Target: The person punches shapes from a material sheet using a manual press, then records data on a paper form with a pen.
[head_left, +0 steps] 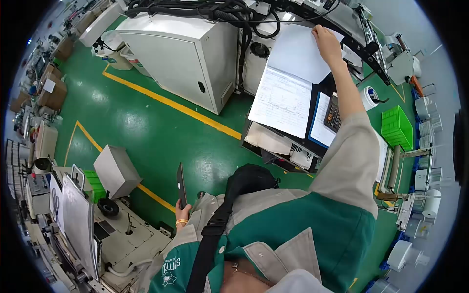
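Note:
My right hand [327, 43] reaches to the top edge of a raised white page of a logbook [283, 101], its fingers closed on the paper. Below that page lies a sheet with a printed grid and handwriting. Beside the logbook is a black calculator [333, 113] on a blue-edged clipboard [320, 125]. Low on the other side, my left hand [183, 213] is wrapped round a slim dark phone [181, 185], seen nearly edge-on above the floor. A yellow band circles that wrist.
The black-topped stand [312, 146] has papers on a shelf underneath. A white cabinet [181, 58] stands to its left, with black cables [205, 10] above. A white cup [370, 96] and green crate [396, 128] are at right. Machinery [122, 229] fills the lower left.

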Motion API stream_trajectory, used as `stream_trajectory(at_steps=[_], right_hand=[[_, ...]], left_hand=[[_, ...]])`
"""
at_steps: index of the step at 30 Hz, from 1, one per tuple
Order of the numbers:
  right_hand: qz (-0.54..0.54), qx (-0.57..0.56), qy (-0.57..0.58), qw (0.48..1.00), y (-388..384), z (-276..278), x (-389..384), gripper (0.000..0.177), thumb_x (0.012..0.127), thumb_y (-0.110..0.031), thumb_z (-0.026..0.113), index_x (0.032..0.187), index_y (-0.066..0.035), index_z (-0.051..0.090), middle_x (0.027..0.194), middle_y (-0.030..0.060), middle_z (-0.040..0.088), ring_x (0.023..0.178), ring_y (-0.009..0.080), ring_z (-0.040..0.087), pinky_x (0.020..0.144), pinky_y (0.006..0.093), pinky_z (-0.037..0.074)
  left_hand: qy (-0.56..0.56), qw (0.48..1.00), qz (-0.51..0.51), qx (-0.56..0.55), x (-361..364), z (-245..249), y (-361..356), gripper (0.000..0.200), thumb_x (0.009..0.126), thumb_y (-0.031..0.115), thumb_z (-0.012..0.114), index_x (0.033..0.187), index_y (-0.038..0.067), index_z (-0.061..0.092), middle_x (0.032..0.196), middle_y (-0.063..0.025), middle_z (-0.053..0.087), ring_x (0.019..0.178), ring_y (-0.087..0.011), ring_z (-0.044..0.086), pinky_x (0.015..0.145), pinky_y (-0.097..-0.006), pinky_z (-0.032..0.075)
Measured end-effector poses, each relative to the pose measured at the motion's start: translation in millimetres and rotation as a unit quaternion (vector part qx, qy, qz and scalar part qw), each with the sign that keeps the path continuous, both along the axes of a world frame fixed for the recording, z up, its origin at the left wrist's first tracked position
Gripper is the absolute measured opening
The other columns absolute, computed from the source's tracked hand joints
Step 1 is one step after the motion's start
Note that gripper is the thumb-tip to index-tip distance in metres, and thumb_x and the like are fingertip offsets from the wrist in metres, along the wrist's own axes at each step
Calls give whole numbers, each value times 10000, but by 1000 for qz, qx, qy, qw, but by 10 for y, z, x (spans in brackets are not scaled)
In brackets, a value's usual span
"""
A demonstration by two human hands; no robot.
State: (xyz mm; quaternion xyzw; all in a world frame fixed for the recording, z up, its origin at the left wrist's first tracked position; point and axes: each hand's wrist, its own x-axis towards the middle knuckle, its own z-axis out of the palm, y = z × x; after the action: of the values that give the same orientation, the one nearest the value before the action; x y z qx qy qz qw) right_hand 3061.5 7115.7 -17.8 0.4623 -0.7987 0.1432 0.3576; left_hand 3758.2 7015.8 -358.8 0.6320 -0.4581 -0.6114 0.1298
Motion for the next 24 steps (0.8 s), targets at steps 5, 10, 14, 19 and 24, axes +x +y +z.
stream_trajectory(at_steps=[5,10,14,19,24], right_hand=[[15,4,-4,1000,-3,-11,-106,159,889,-216,499,864,-59,491,806,117,598,865,315,573,756,405,459],[-1,25,-1,1000,18,-19,-184,180,898,-246,488,887,-67,502,894,125,622,980,317,565,806,395,467],[-4,29,-1,1000,33,-33,-194,180,899,-262,488,910,-83,512,926,112,632,1039,312,553,835,389,465],[27,15,44,999,50,-52,-219,168,892,-251,501,896,-84,518,894,108,635,1010,309,567,862,372,457],[31,8,75,997,105,-29,-171,156,889,-235,507,881,-79,518,841,94,634,934,289,588,883,357,446]], left_hand=[[-7,999,-29,-11,-59,-45,39,726,648,79,680,1304,-4,380,1054,-128,577,906,-200,567,801,-290,458],[8,999,-37,13,-241,115,90,721,662,91,686,1312,18,383,1024,-126,588,865,-197,567,774,-292,457],[2,999,-48,15,-306,62,91,724,659,88,692,1311,18,383,1016,-116,587,860,-188,565,752,-286,461],[-13,998,-65,-9,-418,69,78,738,639,117,699,1303,13,394,1024,-129,590,861,-201,575,757,-299,470],[-13,997,-73,14,-574,309,104,718,650,112,669,1302,-6,391,1033,-122,582,877,-193,566,762,-284,461]])
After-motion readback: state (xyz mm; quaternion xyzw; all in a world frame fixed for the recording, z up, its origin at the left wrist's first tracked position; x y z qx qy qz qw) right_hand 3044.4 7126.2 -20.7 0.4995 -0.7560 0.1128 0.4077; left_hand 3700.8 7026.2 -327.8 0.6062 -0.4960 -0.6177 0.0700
